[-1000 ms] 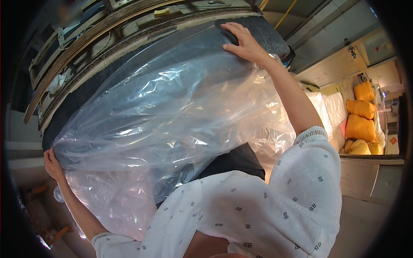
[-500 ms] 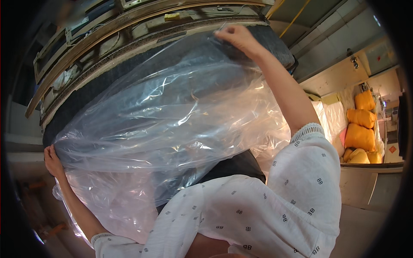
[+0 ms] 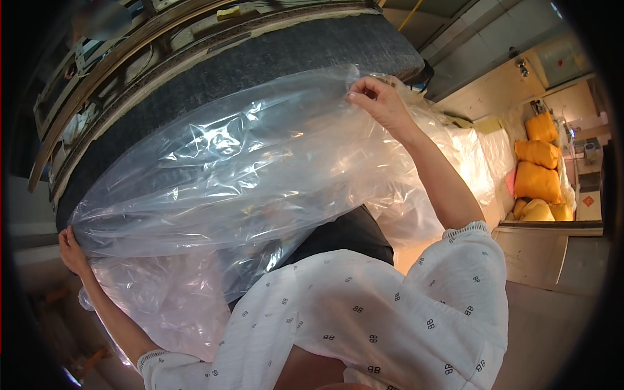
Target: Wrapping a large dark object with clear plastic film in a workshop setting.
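A large sheet of clear plastic film (image 3: 260, 156) stretches between my two hands, creased and shiny. It lies partly over a dark, worktop-like surface (image 3: 260, 58) and hangs down over my lap. At the far left, my left hand (image 3: 73, 250) pinches the film's gathered edge. My right hand (image 3: 380, 104) is raised toward the far right, thumb and fingers closed on the film's upper corner. Through the film the dark surface and my dark trousers show faintly. More film trails off to the right and down at the lower left.
Beyond the dark surface runs a wooden rail (image 3: 104, 97) with wires and metal parts behind it. A small yellow object (image 3: 228, 12) lies there. Orange bundles (image 3: 538, 182) are stacked at the right, near a wooden cabinet (image 3: 494, 84).
My right hand has come down and nearer, bringing the film's far edge with it and uncovering more of the dark surface. The left hand has shifted only slightly.
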A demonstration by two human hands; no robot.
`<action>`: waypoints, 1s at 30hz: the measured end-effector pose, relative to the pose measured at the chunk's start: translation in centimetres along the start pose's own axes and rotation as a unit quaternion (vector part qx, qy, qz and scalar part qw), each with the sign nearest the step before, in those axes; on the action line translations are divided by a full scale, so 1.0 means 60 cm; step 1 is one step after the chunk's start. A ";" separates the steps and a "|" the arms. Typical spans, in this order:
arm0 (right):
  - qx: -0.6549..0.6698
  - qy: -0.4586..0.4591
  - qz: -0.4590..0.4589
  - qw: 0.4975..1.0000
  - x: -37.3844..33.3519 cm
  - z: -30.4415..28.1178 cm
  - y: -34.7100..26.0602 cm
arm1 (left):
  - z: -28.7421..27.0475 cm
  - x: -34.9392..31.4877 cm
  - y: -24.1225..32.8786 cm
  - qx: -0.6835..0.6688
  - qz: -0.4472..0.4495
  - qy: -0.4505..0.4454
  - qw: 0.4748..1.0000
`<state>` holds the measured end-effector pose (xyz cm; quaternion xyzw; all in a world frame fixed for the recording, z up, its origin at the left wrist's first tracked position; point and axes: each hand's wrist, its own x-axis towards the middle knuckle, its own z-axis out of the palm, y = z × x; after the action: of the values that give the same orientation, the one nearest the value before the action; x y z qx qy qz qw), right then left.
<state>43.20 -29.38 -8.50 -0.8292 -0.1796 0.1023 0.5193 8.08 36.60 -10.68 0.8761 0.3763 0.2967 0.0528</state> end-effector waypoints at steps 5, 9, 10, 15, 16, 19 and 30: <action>-0.184 0.047 -0.078 0.979 0.019 -0.003 -0.023 | -0.006 -0.010 0.002 0.022 0.000 -0.002 1.000; -0.207 0.089 -0.066 0.972 0.057 -0.005 -0.046 | -0.005 -0.006 0.000 0.010 0.028 0.011 1.000; -0.195 0.076 -0.081 0.974 0.071 -0.006 -0.040 | -0.005 -0.006 0.003 0.017 0.029 0.013 0.999; -0.212 0.062 -0.134 0.966 0.078 0.001 -0.012 | -0.023 -0.006 -0.035 -0.053 0.064 -0.020 0.996; -0.239 0.079 -0.145 0.957 0.073 0.000 -0.012 | -0.033 -0.004 -0.048 -0.086 0.054 -0.084 0.991; -0.247 0.101 -0.167 0.949 0.064 0.001 -0.007 | -0.080 -0.011 -0.078 -0.126 0.021 -0.087 0.988; -0.179 0.083 -0.227 0.954 0.045 0.030 -0.012 | -0.295 -0.063 -0.075 -0.237 -0.147 0.075 0.957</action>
<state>44.88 -26.51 -8.62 -0.8516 -0.3348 -0.1214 0.3847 -6.72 34.87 0.56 0.7485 0.4231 0.4312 0.2734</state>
